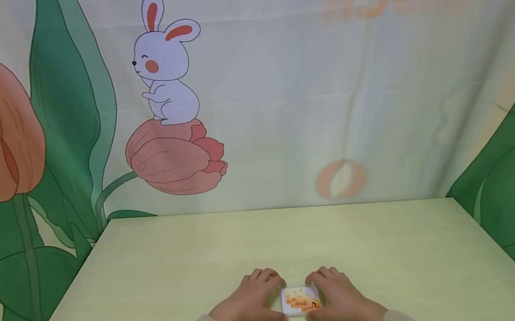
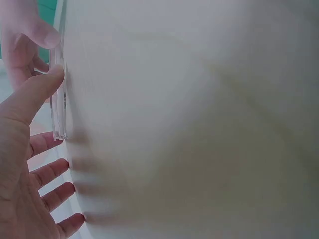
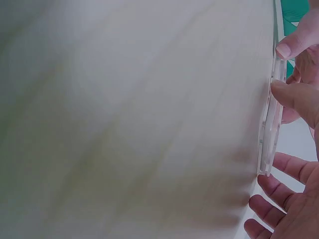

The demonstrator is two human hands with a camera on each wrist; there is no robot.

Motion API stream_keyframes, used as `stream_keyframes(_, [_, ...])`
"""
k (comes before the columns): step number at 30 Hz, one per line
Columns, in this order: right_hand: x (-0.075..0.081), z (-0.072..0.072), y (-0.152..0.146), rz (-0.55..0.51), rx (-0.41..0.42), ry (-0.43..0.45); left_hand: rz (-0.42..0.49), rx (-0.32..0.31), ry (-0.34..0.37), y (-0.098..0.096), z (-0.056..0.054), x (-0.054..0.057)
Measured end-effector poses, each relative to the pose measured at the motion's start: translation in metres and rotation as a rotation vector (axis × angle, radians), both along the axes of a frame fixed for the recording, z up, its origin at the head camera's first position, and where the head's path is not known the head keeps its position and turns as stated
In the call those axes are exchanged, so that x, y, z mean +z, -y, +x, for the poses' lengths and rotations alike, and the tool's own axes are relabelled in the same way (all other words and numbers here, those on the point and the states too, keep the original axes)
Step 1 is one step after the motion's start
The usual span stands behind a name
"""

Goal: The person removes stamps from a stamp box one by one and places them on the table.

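A small flat case of clear plastic [image 1: 301, 300] holds a picture in orange and yellow on white. It lies near the front of the table, picture side up. My left hand [image 1: 256, 299] holds its left side, with the thumb at the near edge and the index finger by the far corner. On the other side my right hand [image 1: 338, 295] holds it the same way. Seen edge-on in the left wrist view, the case [image 2: 59, 112] looks thin and layered. The other fingertips of both hands rest on the tabletop, apart from the case.
The pale wooden table [image 1: 267, 244] spreads around both hands. Behind it hangs a cloth backdrop [image 1: 279, 100] printed with a white rabbit, tulips and green leaves. The table's back edge meets this cloth.
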State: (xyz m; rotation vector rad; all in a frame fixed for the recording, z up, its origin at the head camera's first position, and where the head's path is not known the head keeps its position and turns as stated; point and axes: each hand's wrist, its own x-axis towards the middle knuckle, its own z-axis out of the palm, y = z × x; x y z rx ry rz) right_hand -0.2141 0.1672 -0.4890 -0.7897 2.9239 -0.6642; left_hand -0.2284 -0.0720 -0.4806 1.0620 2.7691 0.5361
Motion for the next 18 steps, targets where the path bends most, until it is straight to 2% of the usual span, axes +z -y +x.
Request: stream_keyframes(18, [-0.0015,-0.0010,-0.0012,-0.021,0.001,-0.012,0.000,0.010,0.010,-0.0006,-0.0011,-0.0038])
